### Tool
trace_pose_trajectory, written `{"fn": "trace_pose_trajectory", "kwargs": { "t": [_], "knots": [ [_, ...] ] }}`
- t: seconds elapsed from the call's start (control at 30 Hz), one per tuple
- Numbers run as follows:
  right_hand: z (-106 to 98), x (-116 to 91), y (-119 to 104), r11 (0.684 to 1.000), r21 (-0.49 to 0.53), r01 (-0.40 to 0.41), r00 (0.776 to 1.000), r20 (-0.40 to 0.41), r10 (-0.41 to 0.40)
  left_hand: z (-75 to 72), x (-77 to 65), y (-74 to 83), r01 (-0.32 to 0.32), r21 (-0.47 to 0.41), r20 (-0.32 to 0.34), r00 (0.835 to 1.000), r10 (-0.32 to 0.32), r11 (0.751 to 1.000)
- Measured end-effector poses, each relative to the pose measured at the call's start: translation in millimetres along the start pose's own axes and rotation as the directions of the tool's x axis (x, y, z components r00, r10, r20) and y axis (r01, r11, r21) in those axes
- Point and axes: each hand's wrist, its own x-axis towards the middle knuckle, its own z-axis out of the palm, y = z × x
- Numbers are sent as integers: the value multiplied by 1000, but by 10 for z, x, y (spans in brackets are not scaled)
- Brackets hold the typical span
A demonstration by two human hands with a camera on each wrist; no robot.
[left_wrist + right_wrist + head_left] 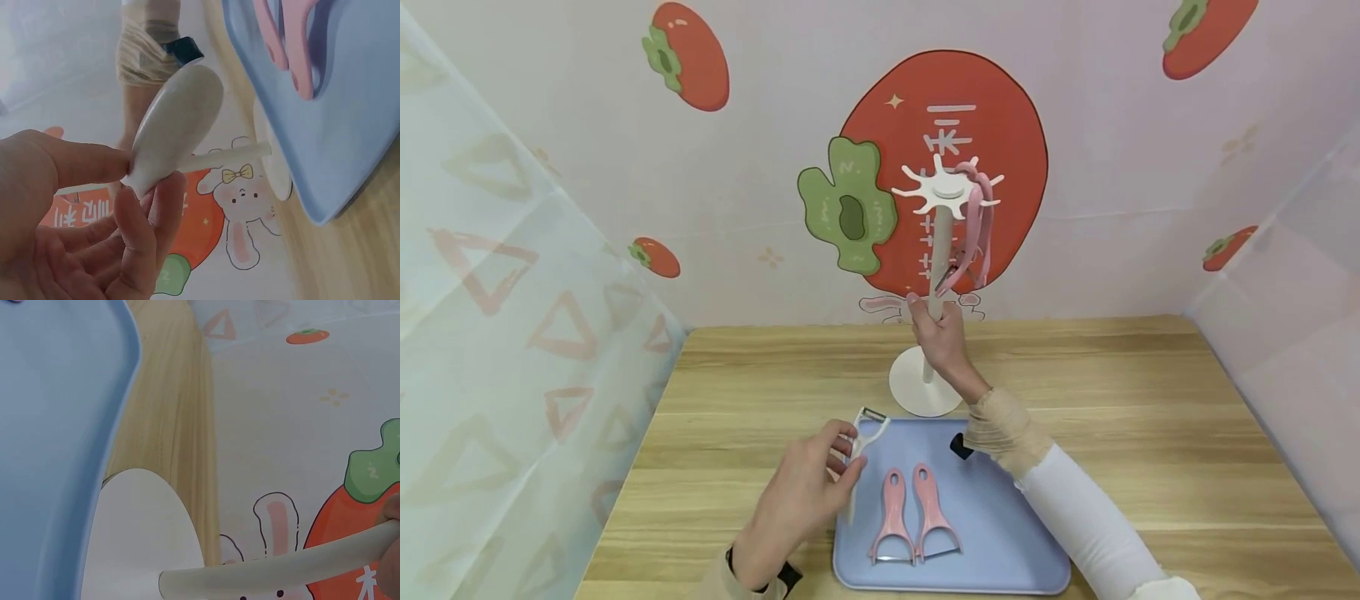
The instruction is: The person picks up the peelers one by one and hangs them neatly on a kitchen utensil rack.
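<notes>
My left hand pinches a white Y-shaped peeler over the tray's left edge, its blade end pointing away from me. The peeler's rounded handle fills the middle of the left wrist view, between thumb and fingers. Farther back, my right hand grips the pole of a white rack. Pink peelers hang from hooks on the right of the rack's top. On the tray lie two more pink peelers, a left one and a right one, blades toward me.
The blue tray lies on the wooden table in front of the rack's round base. A printed cloth wall stands close behind the rack, with more cloth at both sides.
</notes>
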Motion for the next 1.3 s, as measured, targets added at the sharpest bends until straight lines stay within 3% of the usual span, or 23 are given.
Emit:
{"fn": "trace_pose_trajectory", "kwargs": {
  "t": [0.2, 0.47, 0.67, 0.9, 1.07, 1.3],
  "knots": [
    [10, -8, -2, 1000, 5, 10, 1000, -1, -10, -76, 127, -28, -55, -11, -70, 996, 54, 998],
    [10, 0, 20, 1000, 5, -10, 1000, -6, 10, -113, 381, -145, -69, -184, -72, 996, 57, 981],
    [8, 15, 28, 1000, 1, 3, 1000, -5, -3, -130, 558, -168, -69, -340, -51, 997, 55, 938],
    [11, -13, 0, 1000, 4, -1, 1000, -18, 1, -174, 725, -142, -105, -462, -88, 994, 73, 881],
    [21, -29, -2, 1000, 12, -10, 1000, -25, 11, -234, 852, -114, -133, -500, -118, 989, 85, 856],
    [12, -27, -17, 1000, 13, -17, 999, -29, 17, -293, 1062, -140, -157, -569, -98, 988, 123, 807]
  ]
}}
